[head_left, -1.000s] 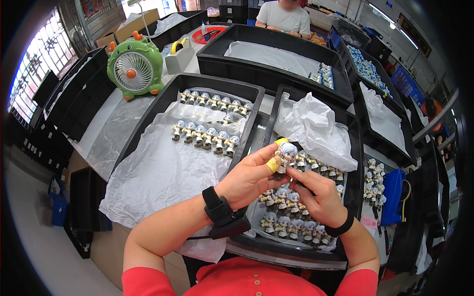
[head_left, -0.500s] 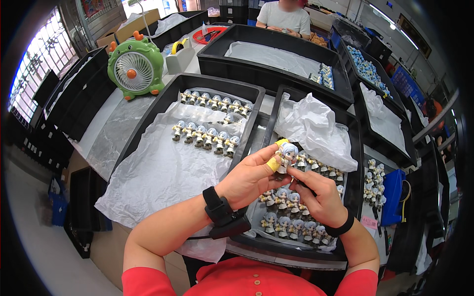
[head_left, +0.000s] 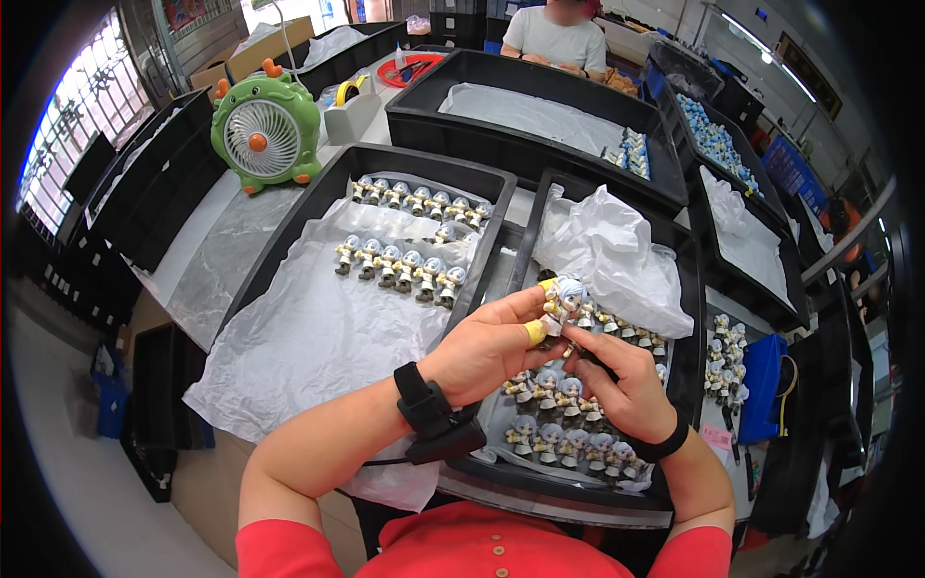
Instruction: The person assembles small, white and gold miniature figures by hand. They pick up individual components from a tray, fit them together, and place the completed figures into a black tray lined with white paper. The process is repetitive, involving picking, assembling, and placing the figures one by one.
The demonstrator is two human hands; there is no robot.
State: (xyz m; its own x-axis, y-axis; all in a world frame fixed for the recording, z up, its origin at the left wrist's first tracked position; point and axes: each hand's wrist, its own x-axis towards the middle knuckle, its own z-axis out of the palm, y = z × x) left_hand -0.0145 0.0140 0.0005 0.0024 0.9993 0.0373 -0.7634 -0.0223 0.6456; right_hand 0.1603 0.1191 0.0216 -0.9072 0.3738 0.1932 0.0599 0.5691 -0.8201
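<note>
Head view: figurine (head_left: pixel 570 297) in the left hand (head_left: pixel 482 349).
Thumb and fingers, with yellow covers (head_left: pixel 536 333), pinch the figurine at the left hand's fingertips. The right hand (head_left: pixel 631 383), just beside it, is closed on a dark slender object (head_left: pixel 599 363); its contact with the figurine cannot be determined. Beyond both hands lies crumpled white paper (head_left: pixel 617 246). Left of the left hand, a black tray (head_left: pixel 310 223) holds similar figurines (head_left: pixel 388 258).

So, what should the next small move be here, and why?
Probably a light, careful touch of the dark slim tool to the lower part of the figurine. The left hand grips the figurine, and the right hand pinches the tool close by its lower part. Whether the tip touches it cannot be told.
</note>
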